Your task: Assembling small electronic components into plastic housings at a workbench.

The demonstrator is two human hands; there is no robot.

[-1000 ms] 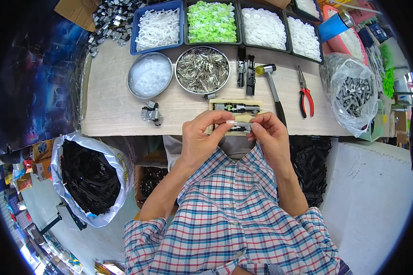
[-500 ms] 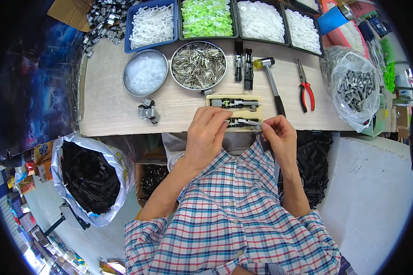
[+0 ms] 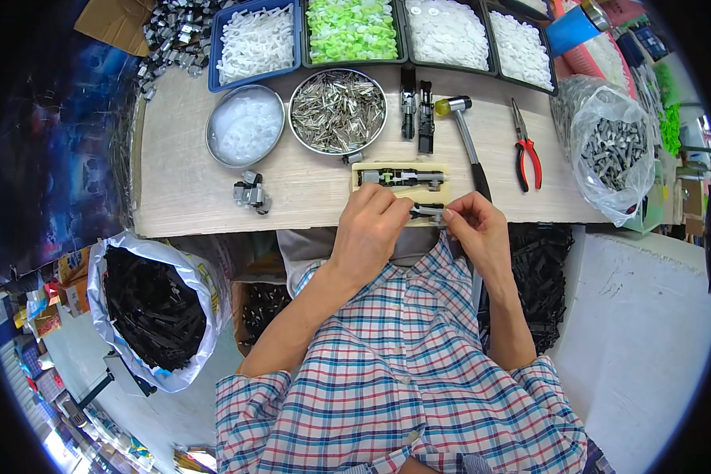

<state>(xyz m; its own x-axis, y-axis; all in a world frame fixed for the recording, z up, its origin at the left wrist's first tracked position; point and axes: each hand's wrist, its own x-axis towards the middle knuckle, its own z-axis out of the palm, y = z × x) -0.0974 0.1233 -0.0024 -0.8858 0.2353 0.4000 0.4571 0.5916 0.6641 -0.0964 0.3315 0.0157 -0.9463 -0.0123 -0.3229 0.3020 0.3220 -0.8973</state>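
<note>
Left hand (image 3: 370,229) and right hand (image 3: 475,229) meet at the near edge of the pale wooden surface (image 3: 189,197), both pinched on a small black-and-metal assembly part (image 3: 426,211) held between them. Left fingers curl over its left end; right thumb and forefinger close on its right end. Only a short middle stretch of the part shows, the rest is hidden by fingers.

The part sits just in front of a cream rectangular jig block (image 3: 450,171), which carries a second, similar black-and-metal piece (image 3: 395,178) along its top. Whether the held part touches the block cannot be told.

Handling, as judged: the part looks light, rigid and narrow, with hard plastic and bright metal sections. Metal faces are probably slick; fingertip pinch at both ends, as now, gives best control over twist. Small sub-pieces may be loose or sprung, so even pressure seems wise. It is not fragile-looking, but easy to drop.

Nearby:
- round metal pan of thin silvery pins (image 3: 338,110), beyond the block
- round metal pan of whitish translucent bits (image 3: 245,126), to its left
- small grey metal clip cluster (image 3: 251,193), left of the hands
- yellow-headed hammer with black grip (image 3: 468,142), just right of the block
- red-handled pliers (image 3: 527,152), further right
- clear plastic bag of grey metal parts (image 3: 612,154), far right
- blue tray of white plastic pieces (image 3: 254,43) and a dark tray of green plastic pieces (image 3: 351,30), at the far edge
</note>
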